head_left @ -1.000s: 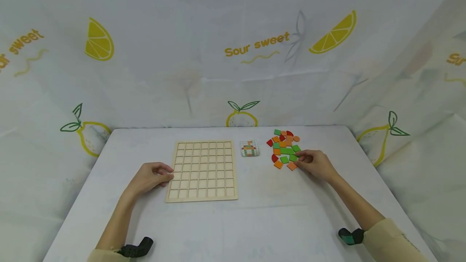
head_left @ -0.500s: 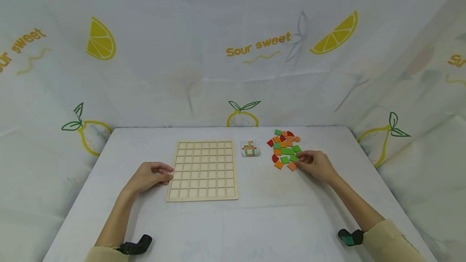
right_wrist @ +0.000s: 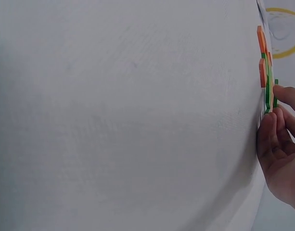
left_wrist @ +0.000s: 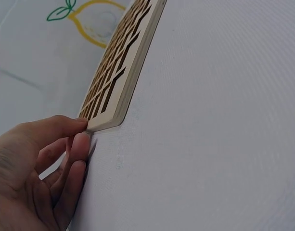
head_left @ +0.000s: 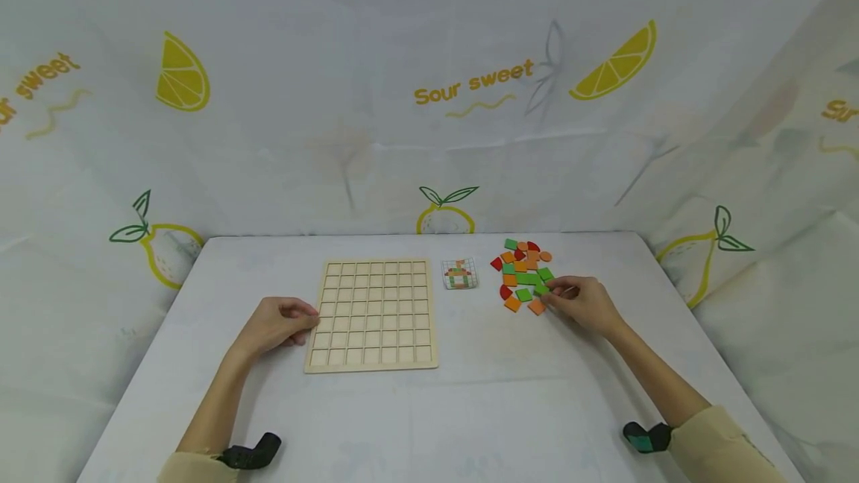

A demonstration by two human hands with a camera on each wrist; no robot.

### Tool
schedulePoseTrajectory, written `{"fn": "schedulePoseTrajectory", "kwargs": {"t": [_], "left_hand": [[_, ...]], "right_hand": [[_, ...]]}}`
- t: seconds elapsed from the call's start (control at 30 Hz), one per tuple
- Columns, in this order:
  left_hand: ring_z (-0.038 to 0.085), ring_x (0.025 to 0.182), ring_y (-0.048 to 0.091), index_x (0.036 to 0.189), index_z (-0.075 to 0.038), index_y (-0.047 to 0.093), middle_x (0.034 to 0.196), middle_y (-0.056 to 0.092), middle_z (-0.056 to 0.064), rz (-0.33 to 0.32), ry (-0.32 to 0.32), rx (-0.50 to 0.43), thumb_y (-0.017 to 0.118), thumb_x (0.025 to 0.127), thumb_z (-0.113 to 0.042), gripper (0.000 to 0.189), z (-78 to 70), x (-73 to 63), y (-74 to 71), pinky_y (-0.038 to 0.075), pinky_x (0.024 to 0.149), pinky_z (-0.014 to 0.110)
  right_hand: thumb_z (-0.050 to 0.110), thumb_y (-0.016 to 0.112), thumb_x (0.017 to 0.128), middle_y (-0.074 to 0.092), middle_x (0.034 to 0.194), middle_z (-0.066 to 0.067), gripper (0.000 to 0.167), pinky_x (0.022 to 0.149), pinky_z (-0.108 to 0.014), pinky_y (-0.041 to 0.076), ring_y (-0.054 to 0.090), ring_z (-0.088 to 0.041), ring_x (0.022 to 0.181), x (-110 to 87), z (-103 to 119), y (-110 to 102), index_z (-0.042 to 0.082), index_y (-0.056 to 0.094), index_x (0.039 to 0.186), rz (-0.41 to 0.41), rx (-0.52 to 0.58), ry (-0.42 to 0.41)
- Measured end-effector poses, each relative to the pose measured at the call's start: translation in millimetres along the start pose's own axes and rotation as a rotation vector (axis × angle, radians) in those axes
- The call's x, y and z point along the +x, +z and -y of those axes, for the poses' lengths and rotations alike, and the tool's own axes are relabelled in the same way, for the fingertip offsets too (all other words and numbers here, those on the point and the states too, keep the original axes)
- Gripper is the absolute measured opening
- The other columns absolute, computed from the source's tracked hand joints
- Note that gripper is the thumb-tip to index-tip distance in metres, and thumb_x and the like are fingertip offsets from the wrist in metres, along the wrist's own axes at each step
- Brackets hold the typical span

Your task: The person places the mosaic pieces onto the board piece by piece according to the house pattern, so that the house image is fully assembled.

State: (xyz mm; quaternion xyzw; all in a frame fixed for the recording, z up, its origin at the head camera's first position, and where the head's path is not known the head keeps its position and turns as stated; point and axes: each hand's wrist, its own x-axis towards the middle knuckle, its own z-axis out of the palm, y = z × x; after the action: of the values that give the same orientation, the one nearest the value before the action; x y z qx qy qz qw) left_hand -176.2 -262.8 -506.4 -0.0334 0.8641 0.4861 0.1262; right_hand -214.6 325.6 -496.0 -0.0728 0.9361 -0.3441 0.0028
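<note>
My left hand (head_left: 277, 325) pinches the left edge of a pale wooden grid board (head_left: 434, 326), whose square recesses hold nothing. In the left wrist view the thumb lies on the rim near a corner of the board (left_wrist: 119, 98), with fingers curled below the edge. On the right, my right hand (head_left: 582, 304) pinches a small green square tile (head_left: 540, 290) between thumb and fingers at the near right side of a tile cluster. The right wrist view has the fingertips (right_wrist: 271, 118) on green tile edges, low over the table.
Several orange, red and green tiles (head_left: 513, 305) lie in a loose cluster at the back right. A small pattern card (head_left: 459, 273) lies between board and tiles. Behind the white table (head_left: 470, 423) hangs a lemon-print cloth (head_left: 282, 133).
The green tile at my right fingertips has risen slightly and tilted, overlapping the tiles beside it more. Both hands have barely moved, and the board has stayed in place.
</note>
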Motion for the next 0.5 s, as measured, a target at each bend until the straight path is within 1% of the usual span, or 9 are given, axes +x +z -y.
{"fn": "schedulePoseTrajectory", "kwargs": {"t": [0.23, 0.37, 0.5], "left_hand": [[0.015, 0.061, 0.072, 0.111, 0.0, 0.078, 0.076, 0.074, 0.0, -0.002, -0.01, -0.006, 0.081, 0.097, -0.023, 0.027, 0.4, 2.9, -0.9, 0.055, 0.057, 0.027], [0.014, 0.061, 0.073, 0.112, -0.001, 0.078, 0.076, 0.074, -0.001, 0.001, -0.011, -0.007, 0.081, 0.097, -0.023, 0.027, 0.5, 3.0, -1.7, 0.055, 0.056, 0.027], [0.013, 0.061, 0.073, 0.113, 0.0, 0.078, 0.076, 0.075, -0.002, 0.006, -0.008, -0.005, 0.081, 0.098, -0.024, 0.028, 0.4, 3.1, -2.1, 0.055, 0.056, 0.027]], "right_hand": [[0.016, 0.082, 0.097, 0.071, 0.095, -0.014, 0.033, 0.059, -0.023, 0.053, 0.063, -0.016, 0.078, -0.7, 4, -2, -0.006, 0.075, 0.121, -0.002, 0.051, 0.028], [0.018, 0.082, 0.098, 0.07, 0.098, -0.015, 0.037, 0.059, -0.023, 0.056, 0.063, -0.016, 0.079, -0.5, 8, -2, -0.006, 0.074, 0.124, 0.0, 0.076, 0.031], [0.018, 0.082, 0.098, 0.073, 0.101, -0.017, 0.037, 0.061, -0.023, 0.058, 0.065, -0.018, 0.084, -0.7, 18, -2, -0.005, 0.074, 0.126, 0.0, 0.101, 0.02]]}}
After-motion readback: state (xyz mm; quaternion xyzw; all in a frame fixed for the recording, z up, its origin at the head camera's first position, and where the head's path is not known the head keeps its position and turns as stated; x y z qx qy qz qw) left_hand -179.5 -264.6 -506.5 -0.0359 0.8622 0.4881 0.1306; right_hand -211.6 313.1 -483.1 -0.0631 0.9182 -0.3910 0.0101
